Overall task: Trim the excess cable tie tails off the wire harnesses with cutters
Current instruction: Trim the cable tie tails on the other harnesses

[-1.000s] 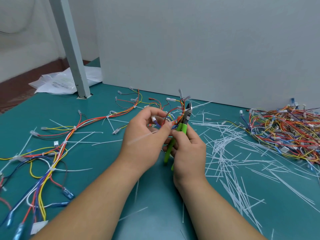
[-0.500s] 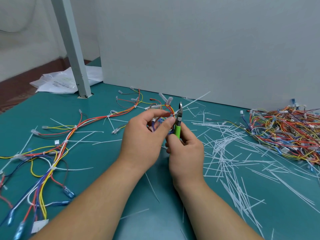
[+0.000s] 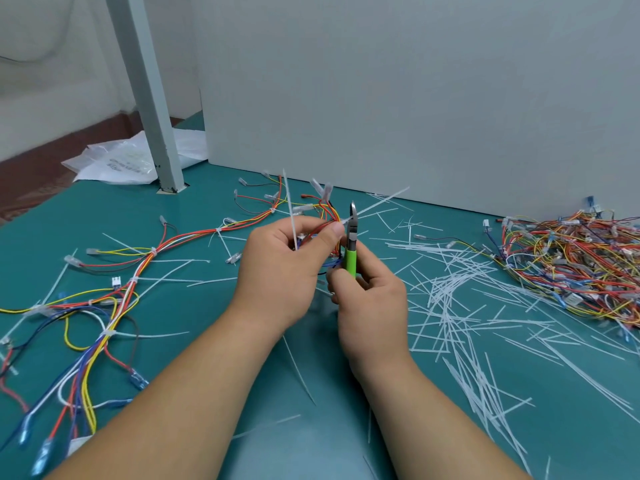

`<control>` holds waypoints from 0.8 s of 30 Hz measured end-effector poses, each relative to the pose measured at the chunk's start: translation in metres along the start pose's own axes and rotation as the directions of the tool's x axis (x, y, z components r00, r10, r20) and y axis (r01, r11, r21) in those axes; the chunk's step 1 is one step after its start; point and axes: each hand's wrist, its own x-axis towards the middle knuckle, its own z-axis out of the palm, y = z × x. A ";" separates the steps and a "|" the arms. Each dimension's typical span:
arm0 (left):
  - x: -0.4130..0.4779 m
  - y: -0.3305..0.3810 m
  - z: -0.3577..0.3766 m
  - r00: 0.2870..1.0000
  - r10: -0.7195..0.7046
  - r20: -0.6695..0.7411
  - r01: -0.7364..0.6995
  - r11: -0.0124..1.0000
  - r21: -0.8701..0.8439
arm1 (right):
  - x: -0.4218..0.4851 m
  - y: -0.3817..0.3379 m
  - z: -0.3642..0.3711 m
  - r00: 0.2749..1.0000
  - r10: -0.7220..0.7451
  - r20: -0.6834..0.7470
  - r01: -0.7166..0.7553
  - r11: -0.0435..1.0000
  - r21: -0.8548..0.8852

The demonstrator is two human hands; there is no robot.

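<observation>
At a teal workbench (image 3: 194,358), strewn on my right with a heap of wire harnesses (image 3: 571,265) and a drift of white cut-off tails (image 3: 450,306), I work on one harness (image 3: 152,252) that sprawls away to my left and rises into my hands at the centre. My left hand (image 3: 280,271) is curled round its bundled wires, thumb pressing near a tie. My right hand (image 3: 370,306) is wrapped about the green handles of the cutters (image 3: 351,247), held upright just beside that thumb. A long tie tail (image 3: 381,202) slants up and right from the blades; whether they have bitten through it I cannot tell. A second tail (image 3: 289,202) stands upright behind my left fingers. The step, as I judge it, is the snip itself. Next comes a squeeze close to the tie head, clear of the wires, then a turn to that second tail.
</observation>
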 end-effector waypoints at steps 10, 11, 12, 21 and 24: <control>0.007 0.000 -0.010 0.996 -0.069 0.053 0.071 0.997 -0.023 | 0.004 0.004 -0.004 0.997 -0.083 0.003 0.083 0.989 -0.123; 0.007 0.000 -0.010 0.996 -0.070 0.051 0.071 0.997 -0.021 | 0.004 0.003 -0.004 0.996 -0.085 0.009 0.086 0.990 -0.111; 0.007 0.000 -0.010 0.997 -0.070 0.044 0.071 0.997 -0.019 | 0.003 0.003 -0.004 0.997 -0.081 0.015 0.082 0.992 -0.096; 0.005 -0.001 -0.005 1.000 -0.003 -0.026 0.003 1.000 -0.012 | 0.000 -0.001 -0.001 1.000 -0.030 -0.007 0.030 0.999 -0.044; 0.004 -0.001 -0.003 0.999 0.015 -0.035 -0.015 1.000 0.002 | -0.001 0.000 -0.002 1.000 -0.031 -0.001 0.031 0.998 -0.049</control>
